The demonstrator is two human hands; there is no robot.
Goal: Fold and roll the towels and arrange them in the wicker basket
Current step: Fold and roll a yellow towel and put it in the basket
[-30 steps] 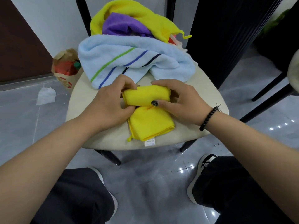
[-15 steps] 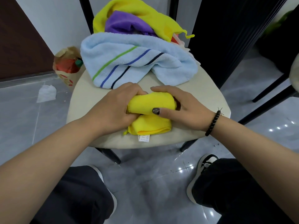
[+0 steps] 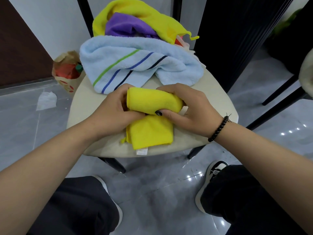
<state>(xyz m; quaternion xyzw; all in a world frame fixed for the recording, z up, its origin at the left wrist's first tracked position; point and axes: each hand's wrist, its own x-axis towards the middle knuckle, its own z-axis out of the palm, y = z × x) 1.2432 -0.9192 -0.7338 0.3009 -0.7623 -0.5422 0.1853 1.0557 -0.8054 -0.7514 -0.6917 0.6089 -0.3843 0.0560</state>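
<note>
The yellow towel (image 3: 152, 131) is soft, smooth cloth. The blue towel (image 3: 135, 65) at 12 o'clock looks fluffy (thick loops). The chair seat (image 3: 88, 102) is matt. The floor (image 3: 152, 184) is shiny tile.

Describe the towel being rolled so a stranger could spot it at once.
On the beige chair seat, in front of the light blue striped towel, both hands hold a small yellow towel. It alone is half rolled, with a white tag at its near edge.

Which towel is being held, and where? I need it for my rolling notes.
The small yellow towel: the left hand grips the left end of its rolled part and the right hand the right end; its unrolled tail lies on the seat.
</note>
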